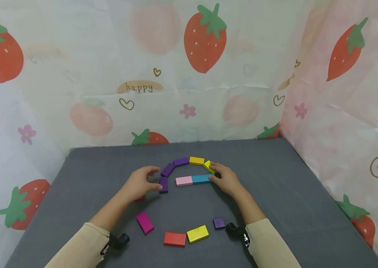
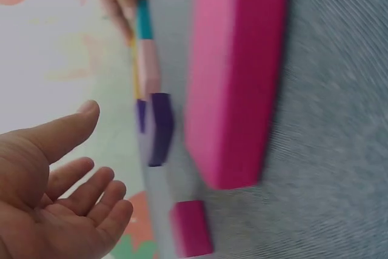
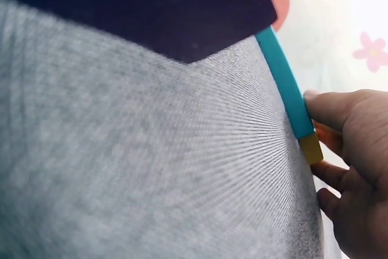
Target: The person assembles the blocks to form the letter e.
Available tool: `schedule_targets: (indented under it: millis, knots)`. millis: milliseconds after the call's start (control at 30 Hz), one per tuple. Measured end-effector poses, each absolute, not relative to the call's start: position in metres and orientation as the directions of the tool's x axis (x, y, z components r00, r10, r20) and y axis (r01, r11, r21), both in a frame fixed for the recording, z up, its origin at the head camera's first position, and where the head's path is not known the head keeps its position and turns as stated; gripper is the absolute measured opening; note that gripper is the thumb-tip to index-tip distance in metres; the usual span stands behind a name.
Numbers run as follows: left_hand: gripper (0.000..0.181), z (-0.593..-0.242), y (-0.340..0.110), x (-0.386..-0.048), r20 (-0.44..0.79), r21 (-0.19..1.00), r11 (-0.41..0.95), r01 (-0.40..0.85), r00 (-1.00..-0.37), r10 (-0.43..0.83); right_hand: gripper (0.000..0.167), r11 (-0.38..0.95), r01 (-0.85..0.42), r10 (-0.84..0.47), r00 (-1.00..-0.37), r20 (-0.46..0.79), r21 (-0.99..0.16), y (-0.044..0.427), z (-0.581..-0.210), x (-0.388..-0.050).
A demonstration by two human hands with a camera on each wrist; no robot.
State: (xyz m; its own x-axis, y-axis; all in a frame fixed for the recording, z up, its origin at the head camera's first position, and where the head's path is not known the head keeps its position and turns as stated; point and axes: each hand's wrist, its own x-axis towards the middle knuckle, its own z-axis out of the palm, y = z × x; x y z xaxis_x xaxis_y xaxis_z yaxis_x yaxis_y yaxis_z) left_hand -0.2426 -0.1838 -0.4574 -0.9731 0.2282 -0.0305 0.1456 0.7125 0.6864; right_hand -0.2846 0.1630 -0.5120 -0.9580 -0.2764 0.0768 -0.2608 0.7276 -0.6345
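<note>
Purple, orange and yellow blocks form an arch on the grey cloth, over a short row made of a pink block [image 1: 184,181] and a blue block [image 1: 200,179]. My left hand [image 1: 140,183] is beside the lowest purple block [image 1: 163,185] of the arch, thumb tip at its edge. The left wrist view shows that hand [image 2: 73,198] with spread, loose fingers and nothing in them. Over the arch's right end, my right hand [image 1: 227,181] has its thumb by the blue block and its fingers at the yellow block [image 1: 209,166]. Its fingertips partly hide both blocks.
Nearer me lie a magenta block [image 1: 145,223], a red block [image 1: 174,239], a yellow block [image 1: 197,234] and a small purple block [image 1: 219,223]. Another magenta block [image 2: 192,228] sits under my left hand. Strawberry-print sheets [image 1: 175,111] border the table [image 1: 276,208].
</note>
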Motion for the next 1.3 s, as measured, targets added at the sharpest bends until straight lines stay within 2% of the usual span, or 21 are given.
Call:
schedule_targets:
  millis: [233,600,767,1000,1300]
  knots:
    - [0.064,-0.443,-0.194,-0.224,-0.008,0.714,0.685,0.145,-0.977,0.214,0.052,0.726,-0.272,-0.288,-0.954,0.079,-0.632,0.164,-0.510,-0.281]
    - [0.065,-0.448,-0.226,-0.191,0.004,0.748,0.655,0.107,-0.988,0.157,0.053,0.731,-0.258,-0.288,-0.956,0.058,-0.632,0.162,-0.508,-0.279]
    - [0.066,-0.456,-0.233,-0.184,0.015,0.756,0.645,0.107,-0.989,0.146,0.054,0.733,-0.252,-0.281,-0.958,0.056,-0.631,0.163,-0.508,-0.278]
    - [0.069,-0.469,-0.230,-0.177,-0.019,0.755,0.655,0.038,-0.997,0.080,0.052,0.738,-0.258,-0.286,-0.956,0.057,-0.623,0.162,-0.508,-0.279]
    - [0.066,-0.479,-0.226,-0.176,0.019,0.770,0.638,0.025,-1.000,0.017,0.052,0.737,-0.266,-0.283,-0.956,0.073,-0.621,0.163,-0.508,-0.279]
